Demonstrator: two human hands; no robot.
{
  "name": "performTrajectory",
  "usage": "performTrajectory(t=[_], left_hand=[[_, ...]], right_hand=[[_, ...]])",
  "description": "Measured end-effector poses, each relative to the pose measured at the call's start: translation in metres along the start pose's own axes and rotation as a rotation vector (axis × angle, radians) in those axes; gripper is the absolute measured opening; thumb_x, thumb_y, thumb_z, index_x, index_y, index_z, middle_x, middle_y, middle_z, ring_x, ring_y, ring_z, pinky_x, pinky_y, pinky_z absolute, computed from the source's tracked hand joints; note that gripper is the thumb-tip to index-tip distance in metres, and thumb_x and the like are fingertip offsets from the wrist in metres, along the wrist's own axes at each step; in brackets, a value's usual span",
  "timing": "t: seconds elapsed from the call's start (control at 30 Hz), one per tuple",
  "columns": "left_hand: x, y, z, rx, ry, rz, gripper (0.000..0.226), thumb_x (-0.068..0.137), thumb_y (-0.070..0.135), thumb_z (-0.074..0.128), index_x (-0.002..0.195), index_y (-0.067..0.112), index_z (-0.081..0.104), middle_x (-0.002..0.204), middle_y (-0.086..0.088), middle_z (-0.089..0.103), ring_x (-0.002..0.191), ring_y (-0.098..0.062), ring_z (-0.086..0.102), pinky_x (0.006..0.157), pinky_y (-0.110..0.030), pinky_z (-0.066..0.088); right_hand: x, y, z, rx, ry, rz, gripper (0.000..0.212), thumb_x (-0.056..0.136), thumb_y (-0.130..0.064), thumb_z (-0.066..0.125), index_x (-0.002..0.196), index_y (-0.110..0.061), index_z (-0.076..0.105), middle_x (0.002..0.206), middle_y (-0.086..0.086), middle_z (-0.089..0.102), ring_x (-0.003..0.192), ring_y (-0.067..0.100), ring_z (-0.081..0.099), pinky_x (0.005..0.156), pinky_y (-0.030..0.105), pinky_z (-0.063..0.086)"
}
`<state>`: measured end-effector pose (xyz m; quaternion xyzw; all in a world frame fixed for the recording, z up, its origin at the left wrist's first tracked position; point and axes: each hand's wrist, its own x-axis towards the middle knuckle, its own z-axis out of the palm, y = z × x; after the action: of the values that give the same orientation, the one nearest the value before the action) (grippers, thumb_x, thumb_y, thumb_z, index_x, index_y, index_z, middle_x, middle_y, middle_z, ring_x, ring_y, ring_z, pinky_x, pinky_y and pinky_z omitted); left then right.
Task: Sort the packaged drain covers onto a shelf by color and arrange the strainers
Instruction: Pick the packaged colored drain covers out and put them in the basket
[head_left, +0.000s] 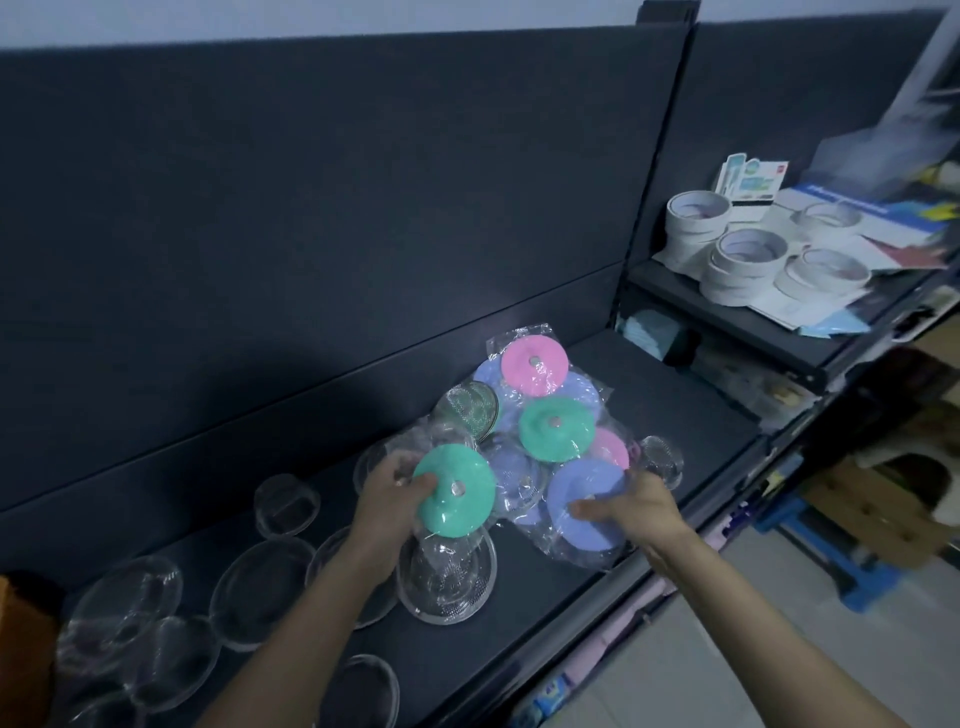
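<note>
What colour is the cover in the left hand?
Mint green drain cover, gripped by the left hand; head view shows it best.

Left hand (387, 496) gripping green cover (454, 491) (bagged), right hand (631, 512) holding blue cover (584, 501)

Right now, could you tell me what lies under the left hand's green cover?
Under the green cover, a clear strainer lies on the shelf; its top edge is hidden.

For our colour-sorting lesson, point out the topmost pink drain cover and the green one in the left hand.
Pink round drain cover (532, 371): head view, domed face.
Hand-held green round drain cover (451, 503): head view, domed face.
</note>
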<state>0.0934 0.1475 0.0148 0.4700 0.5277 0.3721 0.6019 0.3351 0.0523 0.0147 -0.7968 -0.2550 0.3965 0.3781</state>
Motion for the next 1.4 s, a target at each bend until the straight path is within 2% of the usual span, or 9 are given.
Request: performTrajectory(t=[0.17,0.47,0.53,0.63,0.87,0.97,1.13,1.23,1.4], left_hand=[[0.005,0.013,0.006,-0.082,-0.084,0.032,0.023,0.082,-0.006,0.063,0.099,0.009,0.059,0.095,-0.013,0.066,0.081,-0.026,0.062,0.069,-0.036,0.053],[0.029,0.047,0.062,-0.092,-0.194,-0.002,0.018,0.084,-0.003,0.06,0.1,0.003,0.066,0.074,-0.004,0.072,0.062,-0.015,0.067,0.048,-0.021,0.05],[0.039,0.052,0.082,-0.109,-0.209,0.022,0.017,0.086,-0.003,0.058,0.099,0.003,0.067,0.08,-0.008,0.073,0.071,-0.02,0.068,0.059,-0.024,0.055],[0.057,0.049,0.116,0.083,-0.169,0.084,0.015,0.085,0.009,0.064,0.1,0.004,0.066,0.089,-0.01,0.068,0.074,-0.017,0.063,0.06,-0.021,0.053],[0.085,0.03,0.143,0.928,-0.184,0.236,0.08,0.06,0.043,0.077,0.126,0.011,0.045,0.125,-0.004,0.05,0.113,-0.021,0.049,0.095,-0.031,0.042],[0.086,0.029,0.141,0.822,-0.125,0.204,0.09,0.047,0.051,0.076,0.126,0.024,0.045,0.116,0.004,0.06,0.104,-0.017,0.058,0.09,-0.033,0.049],[0.08,0.038,0.129,0.471,-0.062,0.111,0.049,0.061,0.017,0.088,0.101,0.018,0.06,0.088,0.007,0.067,0.077,-0.008,0.063,0.06,-0.014,0.051],[0.076,0.039,0.113,0.206,0.02,0.104,0.037,0.066,0.004,0.083,0.095,0.013,0.061,0.09,-0.002,0.068,0.075,-0.013,0.065,0.057,-0.017,0.053],[0.066,0.044,0.092,-0.038,0.141,0.069,0.041,0.068,0.006,0.082,0.097,0.005,0.053,0.094,-0.009,0.068,0.08,-0.022,0.067,0.066,-0.031,0.058]], right_hand=[[-0.001,-0.01,-0.015,0.087,-0.042,-0.103,0.043,0.057,-0.002,0.084,0.095,-0.005,0.065,0.079,0.015,0.071,0.06,0.029,0.067,0.048,0.036,0.053],[0.038,-0.041,-0.063,-0.151,0.006,-0.192,0.044,0.048,-0.029,0.08,0.085,-0.01,0.063,0.084,0.012,0.068,0.075,0.03,0.067,0.057,0.039,0.054],[0.052,-0.047,-0.073,-0.132,-0.021,-0.206,0.053,0.047,-0.032,0.078,0.09,-0.008,0.062,0.088,0.013,0.067,0.08,0.031,0.066,0.058,0.04,0.053],[0.07,-0.05,-0.078,-0.09,-0.082,-0.22,0.043,0.056,-0.022,0.083,0.092,-0.009,0.063,0.092,0.014,0.068,0.085,0.033,0.066,0.064,0.043,0.053],[0.095,-0.046,-0.08,0.037,-0.19,-0.218,0.04,0.051,-0.019,0.084,0.086,-0.012,0.066,0.086,0.012,0.072,0.084,0.033,0.069,0.075,0.051,0.056],[0.099,-0.048,-0.083,0.058,-0.234,-0.232,0.029,0.064,-0.006,0.082,0.088,-0.012,0.066,0.087,0.012,0.073,0.083,0.032,0.069,0.077,0.05,0.056],[0.103,-0.061,-0.085,0.194,-0.26,-0.256,0.029,0.067,0.0,0.079,0.094,-0.006,0.067,0.09,0.018,0.072,0.081,0.034,0.069,0.073,0.047,0.056],[0.107,-0.068,-0.082,0.336,-0.3,-0.239,0.035,0.07,-0.002,0.077,0.102,-0.002,0.065,0.092,0.021,0.071,0.082,0.04,0.069,0.072,0.056,0.053],[0.104,-0.084,-0.061,0.48,-0.437,-0.223,0.032,0.075,0.002,0.068,0.106,0.004,0.062,0.091,0.023,0.071,0.073,0.032,0.069,0.064,0.039,0.058]])
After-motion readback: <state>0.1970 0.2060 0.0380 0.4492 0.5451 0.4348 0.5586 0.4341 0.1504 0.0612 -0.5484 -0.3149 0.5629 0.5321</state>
